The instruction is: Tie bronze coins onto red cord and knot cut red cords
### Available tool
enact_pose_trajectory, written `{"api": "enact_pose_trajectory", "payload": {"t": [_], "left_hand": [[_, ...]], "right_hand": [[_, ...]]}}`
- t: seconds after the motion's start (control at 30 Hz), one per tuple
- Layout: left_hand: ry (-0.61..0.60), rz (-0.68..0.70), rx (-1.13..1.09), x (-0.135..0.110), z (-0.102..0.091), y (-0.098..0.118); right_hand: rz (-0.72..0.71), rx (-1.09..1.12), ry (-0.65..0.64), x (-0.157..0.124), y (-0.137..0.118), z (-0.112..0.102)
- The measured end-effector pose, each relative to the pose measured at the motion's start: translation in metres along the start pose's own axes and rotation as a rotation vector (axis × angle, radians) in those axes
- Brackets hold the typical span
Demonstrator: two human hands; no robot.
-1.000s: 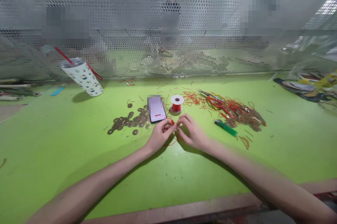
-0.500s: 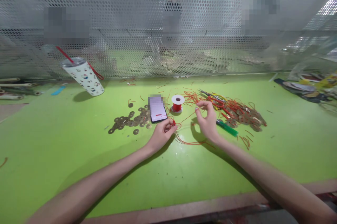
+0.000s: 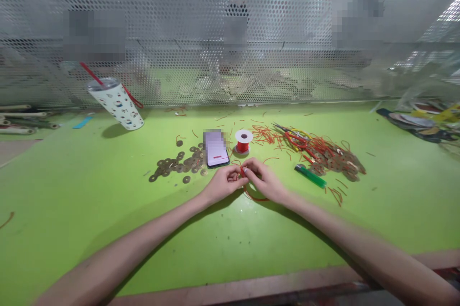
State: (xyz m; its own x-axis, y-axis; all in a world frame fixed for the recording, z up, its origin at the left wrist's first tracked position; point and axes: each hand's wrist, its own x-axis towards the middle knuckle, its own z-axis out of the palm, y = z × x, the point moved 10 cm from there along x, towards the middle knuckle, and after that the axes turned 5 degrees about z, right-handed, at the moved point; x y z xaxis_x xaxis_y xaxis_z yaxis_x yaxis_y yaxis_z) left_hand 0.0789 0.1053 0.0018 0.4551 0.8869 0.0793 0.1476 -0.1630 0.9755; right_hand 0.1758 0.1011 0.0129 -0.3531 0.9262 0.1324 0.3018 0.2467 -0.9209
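Observation:
My left hand (image 3: 225, 182) pinches a knotted piece of red cord (image 3: 256, 198) between thumb and fingers. Touching the same knot from the right, my right hand (image 3: 264, 179) has its thumb and fingertips pressed together on the cord. Loose cord strands hang below the fingers onto the green table (image 3: 201, 243); the knot itself is mostly hidden. Just beyond the hands stands a white spool of red cord (image 3: 243, 146). A phone (image 3: 216, 148) with a lit screen lies to its left. Right of my right hand is a green lighter (image 3: 310, 176).
Coins with holes (image 3: 176, 164) lie scattered on the left. More coins (image 3: 339, 162), cord scraps (image 3: 264, 134) and red-handled scissors (image 3: 296, 140) are on the right. A patterned tumbler (image 3: 120, 107) with a red straw stands back left. A perforated metal screen (image 3: 187, 76) closes off the far side.
My right hand has come left and down from the pulled-out cord end to meet my left hand at the knot. The left hand stays in place, still gripping the cord.

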Motion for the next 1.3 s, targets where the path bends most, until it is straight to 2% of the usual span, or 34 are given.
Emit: {"api": "enact_pose_trajectory", "payload": {"t": [0.2, 0.37, 0.57, 0.73, 1.1, 1.3], "left_hand": [[-0.089, -0.067, 0.016, 0.003, 0.003, -0.005], [-0.154, -0.104, 0.032, 0.004, 0.003, -0.01], [-0.154, -0.149, 0.071, 0.003, -0.002, -0.009], [-0.223, -0.162, 0.141, 0.003, -0.003, -0.01], [-0.316, -0.196, 0.139, 0.004, -0.006, -0.015], [-0.262, -0.194, 0.131, 0.008, -0.02, -0.007]], "right_hand": [[0.047, 0.183, 0.05, 0.004, 0.009, -0.005], [0.083, 0.191, 0.111, 0.007, 0.015, -0.015], [0.114, 0.16, 0.034, 0.009, 0.018, -0.014], [0.155, 0.165, -0.03, 0.01, 0.018, -0.013], [0.202, 0.22, -0.046, 0.015, 0.03, -0.019], [0.25, 0.139, -0.102, 0.013, 0.031, -0.015]]}}
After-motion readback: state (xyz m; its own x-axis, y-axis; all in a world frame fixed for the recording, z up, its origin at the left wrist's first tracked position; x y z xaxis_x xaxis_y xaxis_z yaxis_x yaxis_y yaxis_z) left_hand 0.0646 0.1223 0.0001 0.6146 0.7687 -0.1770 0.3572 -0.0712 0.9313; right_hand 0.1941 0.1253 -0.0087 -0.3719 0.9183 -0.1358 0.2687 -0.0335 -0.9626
